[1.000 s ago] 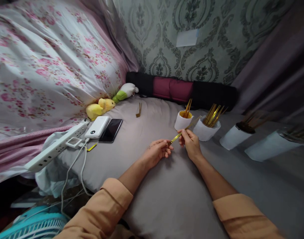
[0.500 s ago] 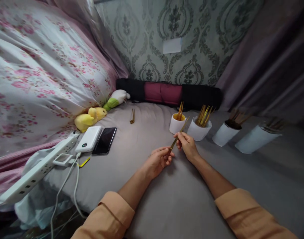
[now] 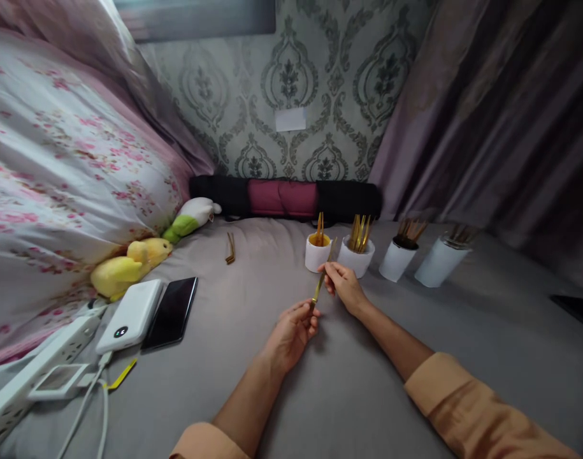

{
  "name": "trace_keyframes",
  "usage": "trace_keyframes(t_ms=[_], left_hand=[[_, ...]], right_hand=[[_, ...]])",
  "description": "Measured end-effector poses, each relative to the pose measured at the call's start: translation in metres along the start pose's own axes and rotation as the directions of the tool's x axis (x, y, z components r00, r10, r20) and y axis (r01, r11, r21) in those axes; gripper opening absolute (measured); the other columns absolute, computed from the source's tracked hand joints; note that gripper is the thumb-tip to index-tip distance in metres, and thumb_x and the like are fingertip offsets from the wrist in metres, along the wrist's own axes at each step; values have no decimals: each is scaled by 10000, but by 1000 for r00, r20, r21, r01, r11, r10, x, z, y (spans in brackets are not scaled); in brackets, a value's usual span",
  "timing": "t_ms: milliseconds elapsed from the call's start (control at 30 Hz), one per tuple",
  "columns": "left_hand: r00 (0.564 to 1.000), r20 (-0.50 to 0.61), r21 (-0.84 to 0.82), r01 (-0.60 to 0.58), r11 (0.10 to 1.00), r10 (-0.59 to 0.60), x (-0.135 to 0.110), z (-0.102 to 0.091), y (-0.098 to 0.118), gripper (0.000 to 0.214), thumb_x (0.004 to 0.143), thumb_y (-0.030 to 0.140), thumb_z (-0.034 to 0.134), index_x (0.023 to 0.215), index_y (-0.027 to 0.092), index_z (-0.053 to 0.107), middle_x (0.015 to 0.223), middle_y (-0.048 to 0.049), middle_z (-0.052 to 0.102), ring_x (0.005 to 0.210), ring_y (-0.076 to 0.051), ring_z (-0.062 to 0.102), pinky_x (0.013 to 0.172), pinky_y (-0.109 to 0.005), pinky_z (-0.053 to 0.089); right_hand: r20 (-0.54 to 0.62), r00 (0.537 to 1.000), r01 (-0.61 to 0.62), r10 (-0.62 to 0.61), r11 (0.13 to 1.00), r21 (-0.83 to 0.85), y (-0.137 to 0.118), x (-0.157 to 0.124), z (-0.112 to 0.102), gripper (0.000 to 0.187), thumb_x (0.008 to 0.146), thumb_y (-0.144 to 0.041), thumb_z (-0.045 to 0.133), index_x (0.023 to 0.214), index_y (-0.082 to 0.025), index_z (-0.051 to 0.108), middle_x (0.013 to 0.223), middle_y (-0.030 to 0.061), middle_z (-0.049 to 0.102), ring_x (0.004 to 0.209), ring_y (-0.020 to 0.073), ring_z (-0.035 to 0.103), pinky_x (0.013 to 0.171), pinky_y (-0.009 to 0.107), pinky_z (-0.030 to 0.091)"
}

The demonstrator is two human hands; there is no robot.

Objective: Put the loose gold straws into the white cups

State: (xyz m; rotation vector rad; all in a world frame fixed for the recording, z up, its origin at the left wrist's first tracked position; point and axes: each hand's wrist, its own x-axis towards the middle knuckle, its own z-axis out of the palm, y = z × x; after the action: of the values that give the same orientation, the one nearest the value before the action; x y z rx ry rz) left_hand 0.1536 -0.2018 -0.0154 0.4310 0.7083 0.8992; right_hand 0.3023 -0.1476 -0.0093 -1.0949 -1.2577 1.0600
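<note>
Gold-coloured tweezers (image 3: 318, 287) slant between my two hands above the grey sheet. My left hand (image 3: 294, 331) pinches their lower end between thumb and fingers. Farther up, my right hand (image 3: 343, 287) has its fingers closed on them, and the thin tip points toward the cups. Just behind my right hand stand a small white cup (image 3: 317, 256) with a yellow inside and a wider white cup (image 3: 357, 262), both holding gold tweezers (image 3: 360, 233) with tips up. A bent gold pair of tweezers (image 3: 230, 248) lies alone on the sheet at left.
Two more white-wrapped containers, a shorter one (image 3: 397, 262) and a taller one (image 3: 439, 262), hold thin tools at right. On the left are a black phone (image 3: 171, 312), white power bank (image 3: 131, 315), power strip (image 3: 43, 379), cables and plush toys (image 3: 133, 264). A black-and-maroon roll (image 3: 281, 197) lies behind.
My view has shifted, so the wall and cups sit lower and farther left. Both hands keep hold of the tweezers, with little change in grip.
</note>
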Motion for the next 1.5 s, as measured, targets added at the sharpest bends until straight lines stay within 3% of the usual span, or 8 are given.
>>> trace_keyframes(t_ms=[467, 767, 1200, 1500], left_hand=[[993, 117, -60, 30, 998, -23, 2, -7, -1, 179, 781, 137, 560, 952, 106, 518, 757, -37, 550, 566, -53, 494, 508, -160, 377], [991, 123, -69, 56, 996, -47, 1, -5, -1, 157, 784, 139, 558, 933, 108, 518, 750, -35, 548, 563, -54, 493, 512, -164, 380], [980, 186, -79, 91, 993, -75, 2, -10, 0, 178, 788, 160, 567, 953, 111, 523, 776, -39, 550, 587, -59, 508, 536, -169, 401], [984, 148, -91, 114, 989, -100, 1, -8, 4, 209, 790, 145, 561, 987, 128, 492, 765, -36, 555, 578, -62, 514, 528, -165, 404]], right_hand=[[-113, 993, 31, -40, 996, -80, -27, 14, -18, 344, 774, -484, 505, 804, -151, 586, 551, -46, 463, 382, 47, 389, 322, 165, 289], [-178, 984, 2, -17, 997, -82, -54, 22, -31, 323, 759, -471, 547, 775, -151, 592, 566, -31, 481, 383, 39, 387, 318, 161, 294], [-165, 986, -8, -18, 987, -159, -70, 23, -43, 304, 762, -439, 564, 768, -138, 606, 598, -12, 517, 408, 37, 401, 336, 163, 300], [-142, 990, -18, -4, 987, -158, -77, 23, -42, 286, 751, -420, 592, 774, -136, 612, 625, -4, 535, 414, 34, 403, 328, 159, 289]])
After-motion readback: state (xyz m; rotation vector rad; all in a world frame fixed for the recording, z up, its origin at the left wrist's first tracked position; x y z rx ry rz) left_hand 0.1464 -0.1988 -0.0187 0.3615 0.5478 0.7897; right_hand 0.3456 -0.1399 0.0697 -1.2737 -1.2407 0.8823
